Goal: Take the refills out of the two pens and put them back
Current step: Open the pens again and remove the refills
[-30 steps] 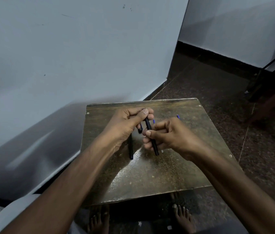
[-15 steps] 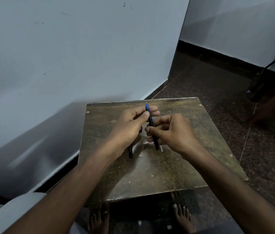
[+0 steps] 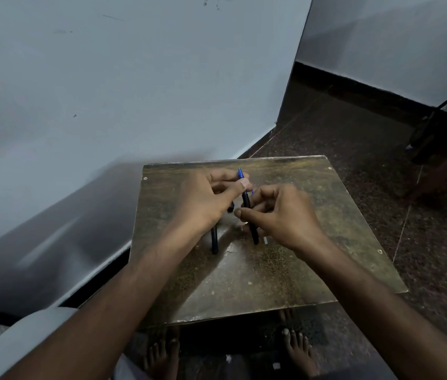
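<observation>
left hand [image 3: 208, 198] pinches blue refill [image 3: 241, 174] tip | right hand [image 3: 279, 215] clamps black barrel [image 3: 249, 215], above table [image 3: 326, 215] | axis near-far, refill on far end | second pen [image 3: 214, 239] on table under left wrist

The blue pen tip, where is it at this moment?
In the head view the blue pen tip points up just above the left hand, near the far edge of the small table, left of the right hand.

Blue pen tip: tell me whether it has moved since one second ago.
Yes. The blue pen tip now sticks out beyond the left hand, nearer the table's far edge.
</observation>
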Tool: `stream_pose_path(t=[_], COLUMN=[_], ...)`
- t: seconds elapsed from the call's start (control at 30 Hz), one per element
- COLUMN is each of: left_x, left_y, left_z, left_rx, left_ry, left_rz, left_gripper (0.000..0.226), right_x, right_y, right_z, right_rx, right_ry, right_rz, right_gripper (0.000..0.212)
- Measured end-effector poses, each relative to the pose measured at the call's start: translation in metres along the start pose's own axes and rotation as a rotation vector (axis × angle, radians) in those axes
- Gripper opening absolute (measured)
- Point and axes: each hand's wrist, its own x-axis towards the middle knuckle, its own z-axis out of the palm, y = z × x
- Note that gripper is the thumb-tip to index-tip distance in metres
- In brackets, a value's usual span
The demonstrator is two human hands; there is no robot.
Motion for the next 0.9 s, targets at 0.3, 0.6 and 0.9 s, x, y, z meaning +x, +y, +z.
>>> stream_pose_path(t=[0.3, 0.6, 0.9], left_x=[-0.002, -0.002, 0.005], left_y=[0.002, 0.004, 0.008], left_z=[-0.004, -0.006, -0.024], left_rx=[0.107, 0.029, -0.094], left_ry=[-0.017, 0.122, 0.216], left_rz=[0.043, -0.021, 0.043], left_gripper=[0.031, 0.047, 0.020], right_x=[-0.001, -0.004, -0.003], right_y=[-0.004, -0.005, 0.002], right_z=[-0.001, 0.000, -0.017], right_rx=[-0.055, -0.041, -0.060], right_ry=[0.019, -0.061, -0.292], right_rz=[-0.004, -0.026, 0.054], right_gripper=[0.024, 0.023, 0.018])
